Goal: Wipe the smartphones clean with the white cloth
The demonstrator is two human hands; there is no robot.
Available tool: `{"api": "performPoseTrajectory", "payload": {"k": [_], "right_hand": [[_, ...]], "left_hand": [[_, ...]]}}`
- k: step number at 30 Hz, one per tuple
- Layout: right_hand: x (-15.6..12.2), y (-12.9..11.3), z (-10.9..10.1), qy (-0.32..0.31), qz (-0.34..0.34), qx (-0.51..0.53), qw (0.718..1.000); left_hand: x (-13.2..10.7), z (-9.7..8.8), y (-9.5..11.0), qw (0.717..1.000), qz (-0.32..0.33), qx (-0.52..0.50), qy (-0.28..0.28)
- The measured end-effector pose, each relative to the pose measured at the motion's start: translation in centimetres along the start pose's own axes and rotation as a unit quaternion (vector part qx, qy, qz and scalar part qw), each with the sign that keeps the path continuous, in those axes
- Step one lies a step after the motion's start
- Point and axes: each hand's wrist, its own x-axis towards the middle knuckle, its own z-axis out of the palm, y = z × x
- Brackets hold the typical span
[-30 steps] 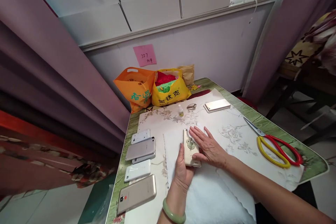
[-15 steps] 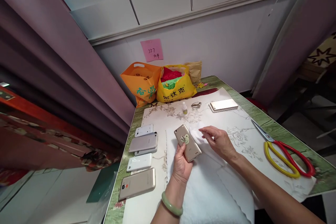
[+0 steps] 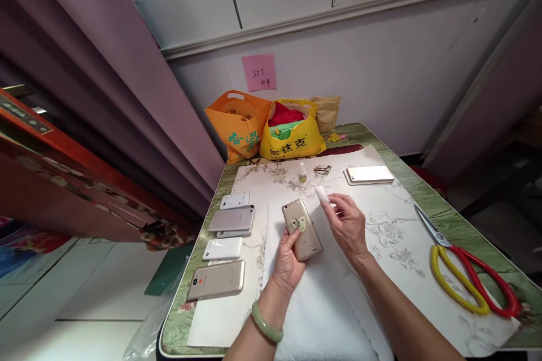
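1. The left hand (image 3: 287, 264) has its fingers (image 3: 291, 238) clamped on the phone (image 3: 308, 241), thumb across the back.
2. The phone, gold, is held back upward at a slant over the towel (image 3: 324, 316); a bear-shaped ring (image 3: 298, 224) sits on its back.
3. The right hand (image 3: 350, 227), just beside the phone and apart from it, has thumb and fingers pinched on a white wad (image 3: 321, 193).
4. A green bangle (image 3: 266, 325) circles the left wrist.
5. The towel lies on a flowered mat (image 3: 400, 211).
6. Beyond the hands stand a small bottle (image 3: 302, 175) and, just right of it, folded glasses (image 3: 323, 170).
7. Left of the towel runs a column of other phones (image 3: 217, 280), two of them overlapping.
8. To the right, scissors (image 3: 461, 279) lie near the edge of the tabletop (image 3: 383, 146); a pale stack of phones (image 3: 371, 174) lies farther back.
9. At the far end, an orange bag (image 3: 237, 124) touches a yellow bag (image 3: 292, 144), with a brown packet (image 3: 327, 114) behind.
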Motion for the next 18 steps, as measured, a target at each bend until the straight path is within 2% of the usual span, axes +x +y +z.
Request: {"api": "performPoseTrajectory", "payload": {"k": [2, 4, 6, 7, 10, 12, 15, 18], "right_hand": [[-0.3, 0.3, 0.0, 0.021, -0.003, 0.059, 0.998], [-1.2, 0.9, 0.3, -0.059, 0.014, 0.121, 0.991], [-2.0, 1.8, 0.7, -0.149, 0.070, 0.178, 0.970], [-2.4, 2.2, 1.0, -0.174, 0.108, 0.200, 0.958], [-2.7, 3.0, 1.6, -0.178, 0.198, 0.236, 0.935], [-2.7, 3.1, 1.7, -0.191, 0.202, 0.229, 0.933], [-2.7, 2.8, 1.7, -0.211, 0.164, 0.184, 0.946], [-2.8, 2.6, 1.6, -0.184, 0.135, 0.164, 0.960]], "left_hand": [[-0.1, 0.0, -0.1, 1.000, 0.006, 0.004, 0.006], [-0.2, 0.2, -0.1, 1.000, 0.015, 0.009, 0.012], [-0.4, 0.4, -0.2, 1.000, 0.022, 0.013, 0.019], [-0.5, 0.5, -0.2, 0.999, 0.025, 0.014, 0.022], [-0.7, 0.9, -0.1, 0.999, 0.033, 0.023, 0.026], [-0.6, 1.2, -0.2, 0.998, 0.039, 0.029, 0.033], [-0.4, 1.8, -0.4, 0.995, 0.062, 0.040, 0.064], [-0.4, 2.4, -0.2, 0.990, 0.081, 0.091, 0.070]]}}
